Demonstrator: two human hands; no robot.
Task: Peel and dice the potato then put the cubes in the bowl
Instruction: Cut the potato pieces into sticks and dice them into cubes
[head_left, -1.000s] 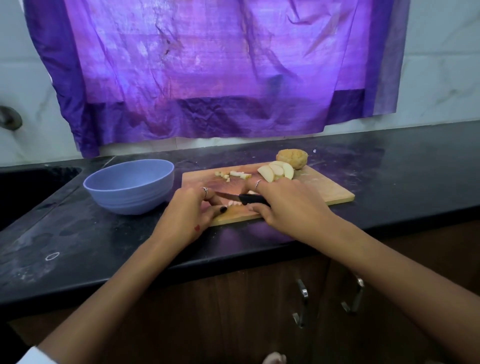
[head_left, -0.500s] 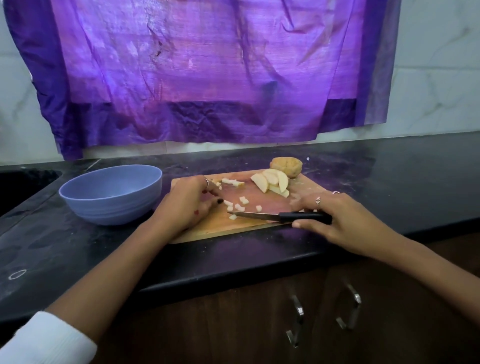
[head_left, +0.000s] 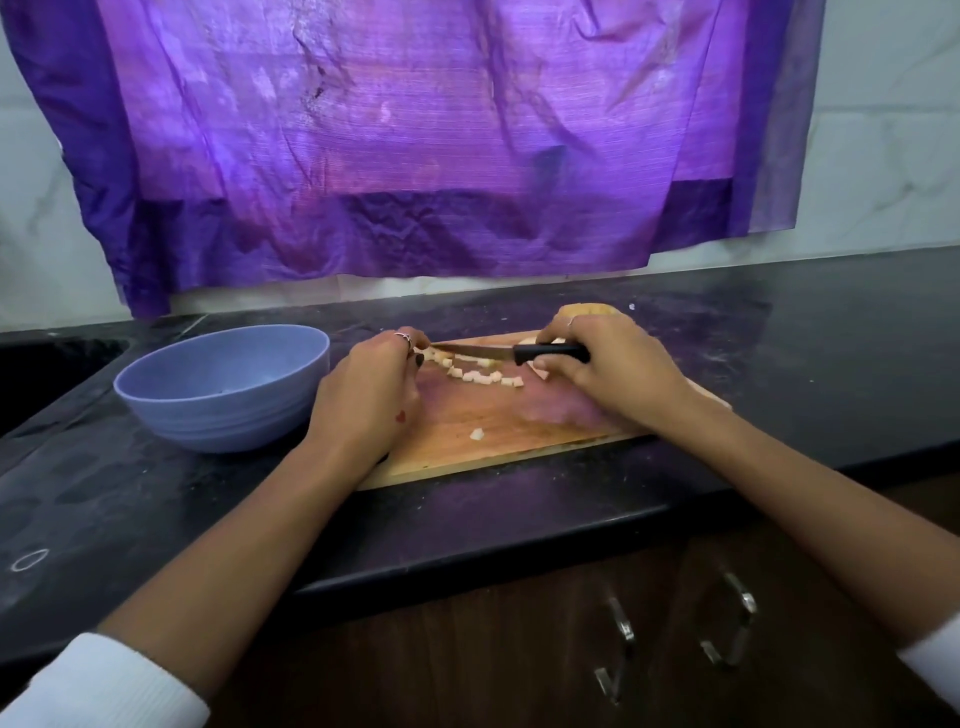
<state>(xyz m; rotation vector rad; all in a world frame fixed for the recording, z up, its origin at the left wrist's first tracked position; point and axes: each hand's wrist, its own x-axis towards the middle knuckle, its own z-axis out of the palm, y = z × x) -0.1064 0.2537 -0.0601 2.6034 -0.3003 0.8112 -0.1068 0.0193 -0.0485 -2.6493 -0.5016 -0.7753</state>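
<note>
- Right hand grips the knife; left hand rests curled beside the cubes.
- Step: gathering cubes; next, probably sweep them toward the bowl.

Unpeeled potato mostly hidden behind right hand. Slices under that hand barely visible. Left hand covers knife tip. Bowl contents indistinct.

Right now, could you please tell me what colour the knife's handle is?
Black, seen best in the head view: the right hand grips the slim steel knife's handle.
</note>
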